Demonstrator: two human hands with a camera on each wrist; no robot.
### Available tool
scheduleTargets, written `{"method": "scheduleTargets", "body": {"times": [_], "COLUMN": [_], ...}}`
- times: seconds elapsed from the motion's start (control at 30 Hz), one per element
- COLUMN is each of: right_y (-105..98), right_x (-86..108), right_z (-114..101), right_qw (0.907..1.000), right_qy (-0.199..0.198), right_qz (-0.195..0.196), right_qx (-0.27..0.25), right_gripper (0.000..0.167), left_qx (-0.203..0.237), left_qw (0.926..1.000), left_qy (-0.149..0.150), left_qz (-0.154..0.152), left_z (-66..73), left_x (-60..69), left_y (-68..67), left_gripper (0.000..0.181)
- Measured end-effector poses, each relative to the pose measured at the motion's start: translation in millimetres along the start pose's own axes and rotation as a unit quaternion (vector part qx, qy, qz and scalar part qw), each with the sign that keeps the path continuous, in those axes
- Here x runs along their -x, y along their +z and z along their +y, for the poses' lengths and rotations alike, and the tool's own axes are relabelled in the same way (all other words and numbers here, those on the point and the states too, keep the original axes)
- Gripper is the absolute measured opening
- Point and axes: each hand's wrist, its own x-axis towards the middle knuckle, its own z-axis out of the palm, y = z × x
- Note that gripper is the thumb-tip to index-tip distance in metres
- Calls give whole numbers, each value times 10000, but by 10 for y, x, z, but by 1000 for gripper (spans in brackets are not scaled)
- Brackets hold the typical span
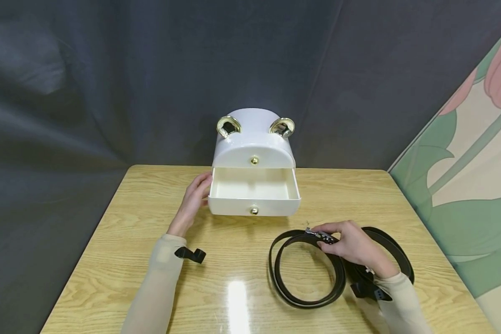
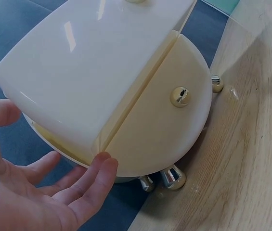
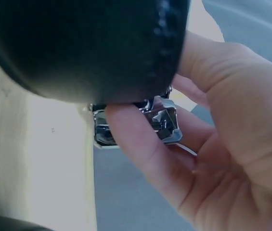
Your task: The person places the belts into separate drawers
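Observation:
A white box [image 1: 254, 139] with gold ring-shaped ears stands at the table's back, its lower drawer [image 1: 253, 207] pulled out and bare inside. My left hand [image 1: 192, 199] rests along the left side of that drawer, and in the left wrist view the fingers [image 2: 93, 185] touch the white casing [image 2: 73, 72]. My right hand [image 1: 355, 243] pinches the silver buckle [image 1: 320, 235] of a coiled black belt [image 1: 306, 304]. In the right wrist view the buckle [image 3: 162, 122] lies between thumb and fingers, partly behind the dark strap [image 3: 83, 48].
A second coiled black belt [image 1: 401, 255] lies under and beside my right wrist. The wooden table [image 1: 108, 269] ends at a dark curtain [image 1: 171, 83]; a flower-patterned panel [image 1: 476, 185] stands along the right.

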Motion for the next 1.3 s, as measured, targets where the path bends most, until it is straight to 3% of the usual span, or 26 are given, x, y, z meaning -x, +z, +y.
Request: {"method": "scheduleTargets", "body": {"times": [0.2, 0.9, 1.07, 1.3], "right_y": [-96, -470, -561, -661], "right_x": [-32, -238, -326, -483], "right_z": [-75, -445, -512, -628], "right_qw": [9998, 9976, 9955, 9951], "right_qy": [34, -606, -915, -912], "right_qz": [-192, -265, -235, -379], "right_qx": [-61, -209, -99, -8], "right_gripper": [31, 32, 33, 32], "left_qx": [-6, 147, 212, 185], "left_qw": [9999, 9982, 9978, 9980], "left_qy": [-20, -188, -226, -243], "left_qz": [-99, -555, -583, -546], "left_z": [5, 60, 61, 76], "left_x": [10, 53, 48, 46], "left_y": [-3, -69, -66, -33], "left_gripper": [63, 67, 67, 68]}}
